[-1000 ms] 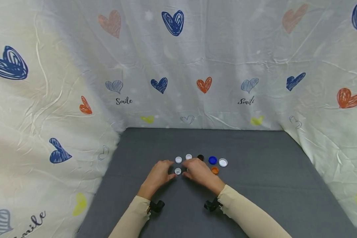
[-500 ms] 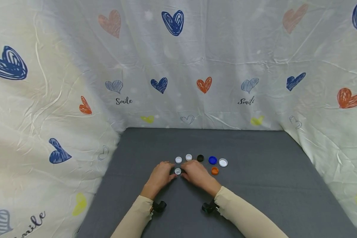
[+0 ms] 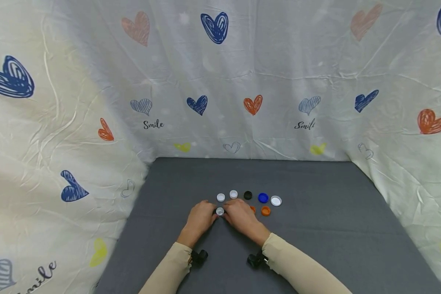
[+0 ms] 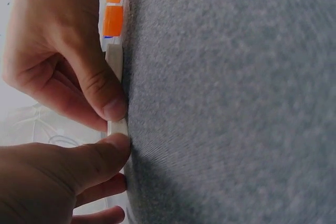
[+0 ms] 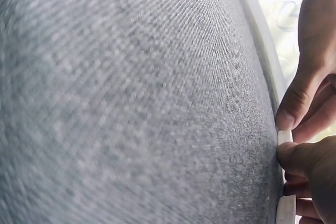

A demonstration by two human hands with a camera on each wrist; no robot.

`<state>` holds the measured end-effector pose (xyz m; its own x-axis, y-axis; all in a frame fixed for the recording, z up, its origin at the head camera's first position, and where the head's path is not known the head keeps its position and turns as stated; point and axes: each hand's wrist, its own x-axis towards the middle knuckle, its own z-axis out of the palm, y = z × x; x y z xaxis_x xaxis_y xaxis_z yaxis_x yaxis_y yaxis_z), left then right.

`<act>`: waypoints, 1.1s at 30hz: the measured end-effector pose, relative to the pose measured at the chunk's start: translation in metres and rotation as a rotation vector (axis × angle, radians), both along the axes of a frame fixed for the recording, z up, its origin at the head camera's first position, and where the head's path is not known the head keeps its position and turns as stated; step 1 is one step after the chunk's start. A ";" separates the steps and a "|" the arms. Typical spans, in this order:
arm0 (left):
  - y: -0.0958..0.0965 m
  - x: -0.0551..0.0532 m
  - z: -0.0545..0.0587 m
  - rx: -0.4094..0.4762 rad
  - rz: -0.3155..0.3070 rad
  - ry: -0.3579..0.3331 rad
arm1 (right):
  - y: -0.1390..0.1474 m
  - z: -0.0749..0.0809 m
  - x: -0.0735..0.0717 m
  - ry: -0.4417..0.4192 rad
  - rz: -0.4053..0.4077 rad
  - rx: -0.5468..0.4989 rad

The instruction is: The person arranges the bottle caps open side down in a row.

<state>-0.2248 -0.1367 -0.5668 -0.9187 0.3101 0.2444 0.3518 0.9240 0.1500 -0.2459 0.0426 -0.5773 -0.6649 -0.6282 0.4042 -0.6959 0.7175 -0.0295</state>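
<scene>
A small white bottle cap [image 3: 219, 211] lies on the grey table between my two hands. My left hand [image 3: 200, 217] grips its left side with thumb and fingertips. From the right, my right hand [image 3: 241, 215] holds the same cap, the two thumbs close together in the left wrist view. Another white cap [image 4: 114, 59] sits beside the right hand, hidden under it in the head view. To its right come an orange cap [image 3: 252, 209], partly covered, and a second orange cap [image 3: 266, 210].
Behind the hands is a row of caps: white [image 3: 221, 197], another white cap [image 3: 233, 194], black [image 3: 248, 195], blue [image 3: 263, 198] and a larger white cap [image 3: 276, 200]. A heart-print curtain [image 3: 220, 81] hangs around the grey table [image 3: 316, 228].
My right hand has shifted left onto the white cap, uncovering the black cap and part of an orange one. The left hand has moved slightly right and closed in on the cap.
</scene>
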 end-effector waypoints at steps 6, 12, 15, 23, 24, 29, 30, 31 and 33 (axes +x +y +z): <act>0.002 0.001 -0.002 -0.007 0.009 0.021 | 0.000 -0.002 0.000 -0.028 -0.009 -0.002; 0.003 0.004 0.000 0.033 0.000 0.050 | 0.002 0.002 0.002 -0.060 -0.001 -0.029; 0.004 0.007 0.004 0.069 -0.016 0.076 | 0.006 0.007 0.005 -0.063 0.001 -0.078; 0.004 0.014 0.016 0.107 -0.053 0.156 | 0.016 0.027 0.014 -0.022 0.053 -0.170; 0.004 0.015 0.018 0.116 -0.061 0.165 | 0.018 0.030 0.016 -0.015 0.052 -0.176; 0.006 0.020 0.029 0.154 -0.104 0.212 | 0.024 0.042 0.023 0.011 0.047 -0.217; 0.007 0.021 0.030 0.161 -0.117 0.222 | 0.026 0.044 0.024 0.012 0.048 -0.228; 0.007 0.023 0.032 0.167 -0.128 0.232 | 0.028 0.045 0.025 0.016 0.048 -0.234; 0.008 0.025 0.036 0.182 -0.151 0.253 | 0.031 0.048 0.028 0.021 0.054 -0.249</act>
